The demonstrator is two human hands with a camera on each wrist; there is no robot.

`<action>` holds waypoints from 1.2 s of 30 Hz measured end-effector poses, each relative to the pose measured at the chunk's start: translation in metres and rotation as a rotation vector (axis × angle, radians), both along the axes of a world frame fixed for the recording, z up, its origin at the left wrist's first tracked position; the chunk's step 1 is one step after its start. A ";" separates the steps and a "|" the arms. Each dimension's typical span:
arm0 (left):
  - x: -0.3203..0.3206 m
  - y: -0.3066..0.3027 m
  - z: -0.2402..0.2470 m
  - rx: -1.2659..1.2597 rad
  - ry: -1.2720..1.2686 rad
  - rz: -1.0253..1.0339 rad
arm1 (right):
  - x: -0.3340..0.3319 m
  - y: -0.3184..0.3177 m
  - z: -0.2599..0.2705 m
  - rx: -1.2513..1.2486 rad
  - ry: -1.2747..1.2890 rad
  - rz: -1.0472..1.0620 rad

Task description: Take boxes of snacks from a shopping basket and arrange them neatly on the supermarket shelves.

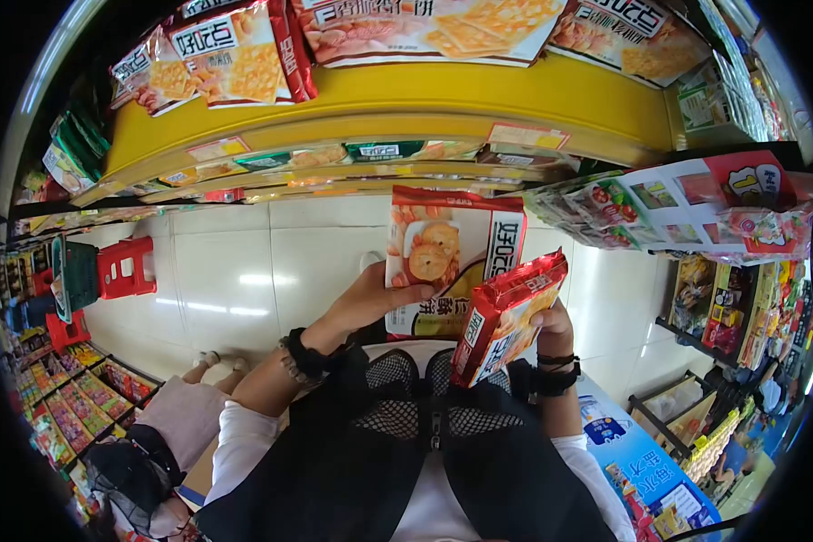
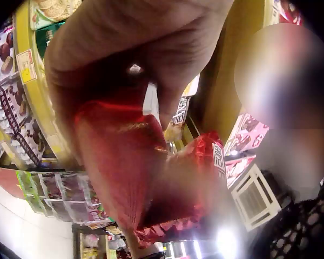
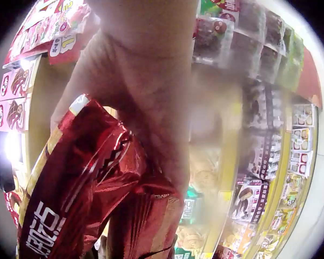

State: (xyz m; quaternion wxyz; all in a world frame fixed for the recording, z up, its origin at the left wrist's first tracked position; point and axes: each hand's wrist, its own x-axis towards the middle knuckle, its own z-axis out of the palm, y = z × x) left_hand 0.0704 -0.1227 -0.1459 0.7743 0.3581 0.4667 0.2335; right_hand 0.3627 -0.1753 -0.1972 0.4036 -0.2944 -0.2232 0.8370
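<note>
In the head view the left hand (image 1: pixel 366 303) grips the lower left edge of a red and white biscuit package (image 1: pixel 435 248), its thumb across the printed front. The right hand (image 1: pixel 554 323) holds a second red package (image 1: pixel 506 321), tilted, in front of the first one's lower right corner. Up close in the left wrist view, the left hand (image 2: pixel 135 43) is curled round a red package (image 2: pixel 119 162). The right wrist view has the right hand (image 3: pixel 135 91) over a crinkled red wrapper (image 3: pixel 92 178); its fingertips are hidden.
A yellow shelf (image 1: pixel 406 99) with more biscuit packages (image 1: pixel 235 54) spans the top. Hanging packets (image 1: pixel 605 212) are at the right. Red and green baskets (image 1: pixel 126 268) stand at the left, near another person's feet (image 1: pixel 210 359). A blue display (image 1: pixel 637 461) is at the lower right.
</note>
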 end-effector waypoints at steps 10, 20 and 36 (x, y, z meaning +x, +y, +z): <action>-0.044 0.002 0.010 0.042 -0.167 0.154 | -0.014 0.002 0.002 -0.017 0.054 -0.186; -0.061 -0.018 0.019 -0.006 -0.403 0.488 | -0.023 -0.008 -0.012 0.070 0.058 -0.238; -0.045 -0.029 0.009 0.246 -0.214 0.481 | -0.087 0.012 0.005 0.064 0.029 -0.193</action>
